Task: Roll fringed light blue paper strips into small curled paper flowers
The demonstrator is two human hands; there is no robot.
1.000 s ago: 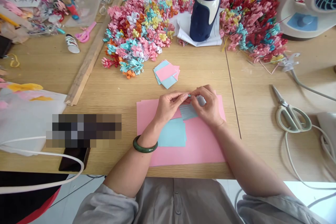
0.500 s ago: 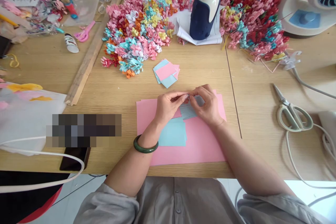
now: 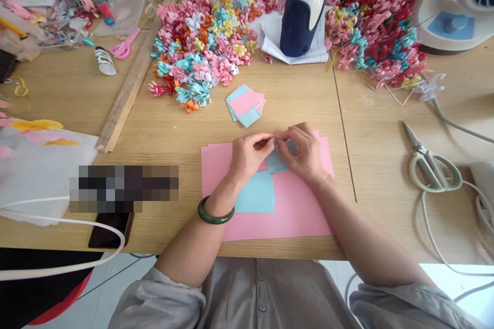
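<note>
Above a large pink sheet [image 3: 301, 211], my left hand [image 3: 249, 157] and my right hand [image 3: 303, 151] meet fingertip to fingertip. Both are closed in a pinch around something tiny and greyish, too small to make out. Beneath them lie light blue paper pieces [image 3: 254, 195] on the pink sheet, one partly shaded under my right hand. A sliver of darker pink paper shows by my left thumb. Just beyond my fingers is a small pile of pink and blue paper cards [image 3: 247, 104]. A green bangle [image 3: 215, 212] circles my left wrist.
Heaps of curled paper flowers [image 3: 208, 46] lie at the back, with a blue and white bottle [image 3: 304, 10] between them. Scissors [image 3: 434, 164] and a cable are at right, a fan [image 3: 451, 5] behind. A wooden strip [image 3: 129, 90], pink scissors [image 3: 125, 46] and a phone [image 3: 111, 229] are at left.
My hands stay pinched together in nearly the same place, with only slight finger movement. The whole view has shifted a little.
</note>
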